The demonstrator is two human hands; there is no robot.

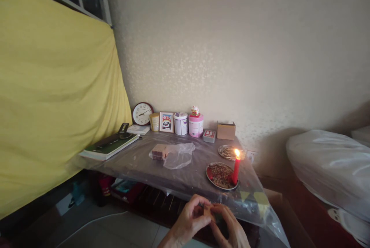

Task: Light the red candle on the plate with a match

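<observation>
Both my hands are raised in front of the table's near edge, close together. My left hand (pixel 189 219) pinches one side of a small tan box (pixel 207 211) that looks like a matchbox. From the other side, the fingers of my right hand (pixel 229 225) close on it as well; they hide much of it. Just beyond them, a lit red candle (pixel 236 169) stands on the right rim of a metal plate (pixel 212 181) strewn with dark brown bits. A pack of small brown boxes (pixel 158 151) lies mid-table beside a crumpled clear plastic bag (pixel 179 157).
Behind the candle lies a second metal plate (pixel 224 148) with thin sticks. Along the wall stand a clock (pixel 142 113), a framed panda picture (pixel 167 122), two tins and a cardboard box (pixel 226 130). A green book (pixel 108 147) lies left. Plastic sheeting covers the table.
</observation>
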